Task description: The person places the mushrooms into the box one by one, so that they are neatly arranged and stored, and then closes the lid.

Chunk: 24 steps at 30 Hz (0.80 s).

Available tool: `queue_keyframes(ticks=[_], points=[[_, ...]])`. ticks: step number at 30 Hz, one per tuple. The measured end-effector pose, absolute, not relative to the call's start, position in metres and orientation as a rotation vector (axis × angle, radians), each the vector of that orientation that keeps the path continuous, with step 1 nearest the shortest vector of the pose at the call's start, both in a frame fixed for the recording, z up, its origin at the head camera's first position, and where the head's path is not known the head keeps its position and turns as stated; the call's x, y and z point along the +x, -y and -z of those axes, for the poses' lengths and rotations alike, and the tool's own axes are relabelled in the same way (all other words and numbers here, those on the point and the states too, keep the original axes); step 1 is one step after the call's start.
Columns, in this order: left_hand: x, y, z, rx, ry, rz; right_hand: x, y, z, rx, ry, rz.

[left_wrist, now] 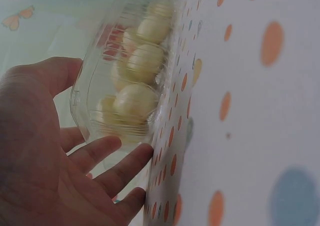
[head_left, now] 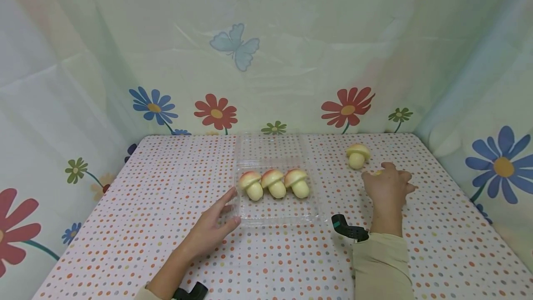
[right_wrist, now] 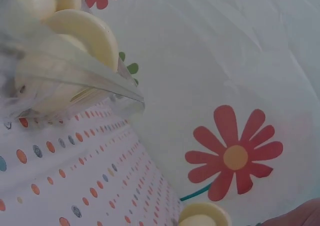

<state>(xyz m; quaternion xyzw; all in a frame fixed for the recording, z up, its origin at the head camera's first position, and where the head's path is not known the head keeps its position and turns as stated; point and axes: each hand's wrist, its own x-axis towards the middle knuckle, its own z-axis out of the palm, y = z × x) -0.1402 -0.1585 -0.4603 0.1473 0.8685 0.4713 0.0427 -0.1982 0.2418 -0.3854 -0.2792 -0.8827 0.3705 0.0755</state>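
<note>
A clear plastic clamshell box (head_left: 275, 216) lies with its lid folded back, three mushroom-shaped buns (head_left: 275, 184) in a row inside. My left hand (head_left: 210, 228) rests against its left side, fingers spread. In the left wrist view the thumb (left_wrist: 65, 73) touches the rim, while the other fingers lie loosely along the wall. To the right of the box my right hand (head_left: 386, 186) reaches down over the table. A pale yellow patch shows between its thumb and forefinger, apparently a mushroom bun in its grip, mostly hidden. Just beyond stands another mushroom bun (head_left: 358, 156).
A dotted cloth covers the table (head_left: 291, 263). Flower-printed curtain (head_left: 291, 73) hangs behind and along both sides. The folded-back lid (head_left: 270, 147) reaches toward the table's far edge. Black wrist camera mounts (head_left: 350, 229) stick out beside both wrists.
</note>
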Motion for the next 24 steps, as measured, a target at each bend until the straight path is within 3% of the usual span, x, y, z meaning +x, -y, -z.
queue_keyframes(ticks=[11, 24], points=[[-0.139, 0.157, 0.458, 0.417, -2.645, -1.454, -0.204, -0.243, 0.398, -0.962, 2.522, -1.153], [-0.140, 0.158, 0.459, 0.410, -2.634, -1.462, -0.203, -0.251, 0.418, -0.881, 2.296, -1.138]])
